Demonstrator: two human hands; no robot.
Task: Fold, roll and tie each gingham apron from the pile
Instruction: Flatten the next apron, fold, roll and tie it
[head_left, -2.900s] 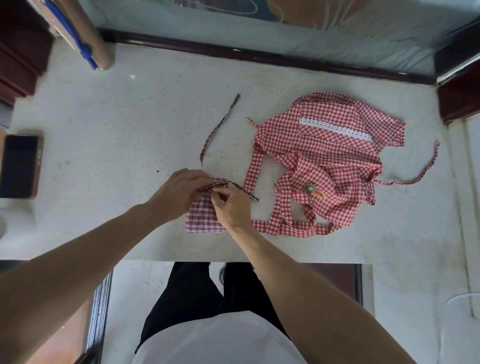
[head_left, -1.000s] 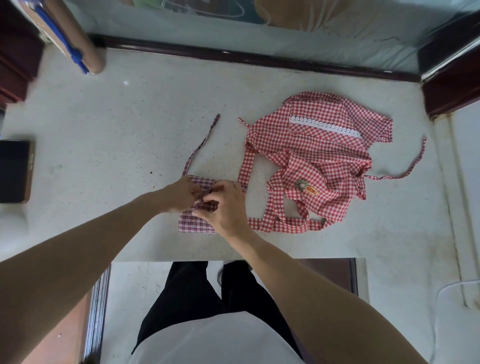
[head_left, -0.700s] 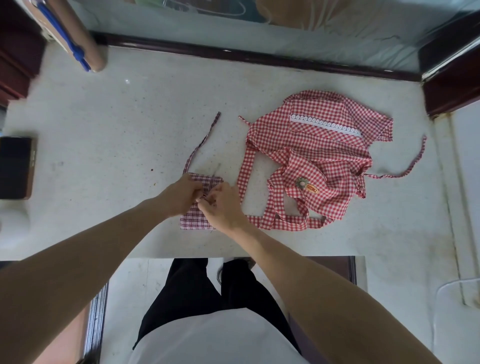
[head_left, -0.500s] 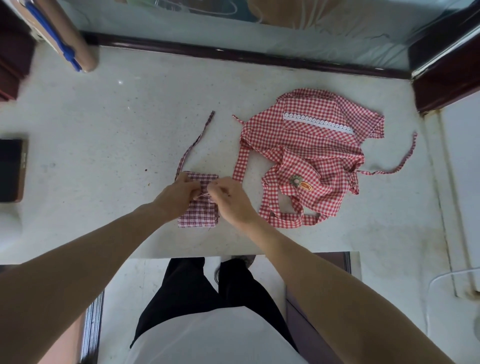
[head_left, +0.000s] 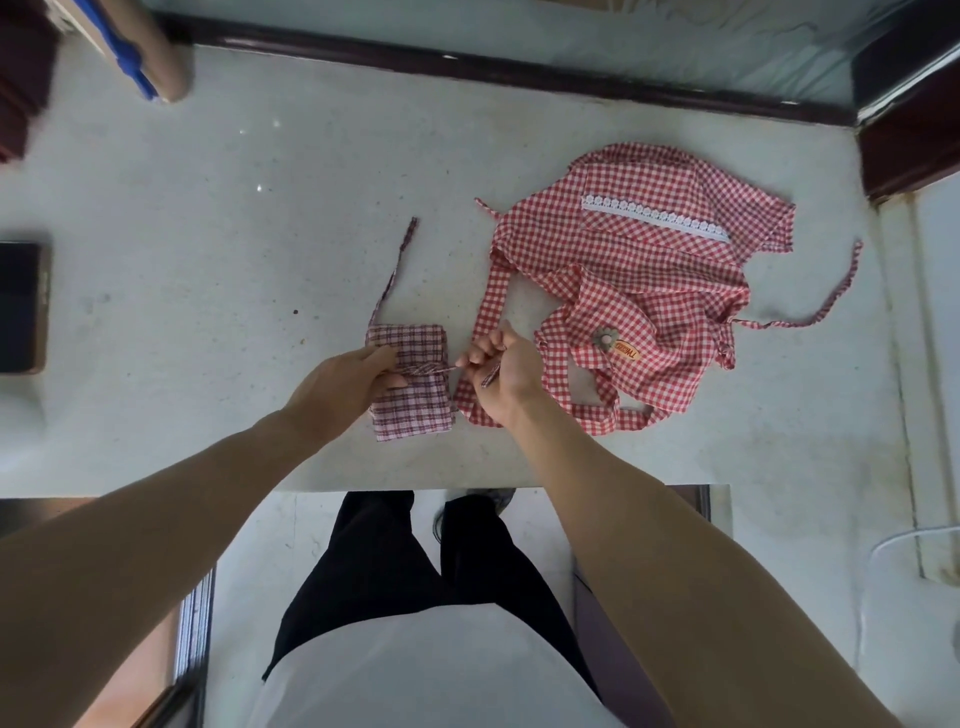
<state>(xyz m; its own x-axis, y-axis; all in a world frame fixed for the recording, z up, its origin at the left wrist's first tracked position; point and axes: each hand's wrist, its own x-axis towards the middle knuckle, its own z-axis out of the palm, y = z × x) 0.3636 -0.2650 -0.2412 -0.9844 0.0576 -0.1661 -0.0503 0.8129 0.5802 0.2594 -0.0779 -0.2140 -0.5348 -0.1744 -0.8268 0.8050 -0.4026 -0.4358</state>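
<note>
A small rolled bundle of dark-red checked apron (head_left: 413, 402) lies near the table's front edge. My left hand (head_left: 345, 387) presses on its left side and pinches the tie at its middle. My right hand (head_left: 501, 371), just right of the bundle, is closed on the other end of that thin tie strap (head_left: 441, 369), which runs taut across the roll. A second strap end (head_left: 397, 270) trails away from the bundle's far corner. A bright red gingham apron (head_left: 654, 280) with white lace trim and a flower button lies crumpled to the right, its straps spread out.
A dark phone (head_left: 21, 306) lies at the left edge of the pale table (head_left: 208, 234). A cardboard roll with a blue band (head_left: 140, 57) rests at the far left corner. A dark wooden rail runs along the far edge.
My hands have moved apart: the right hand has pulled the strap out to the right of the bundle, drawing it taut. More of the roll's far end now shows.
</note>
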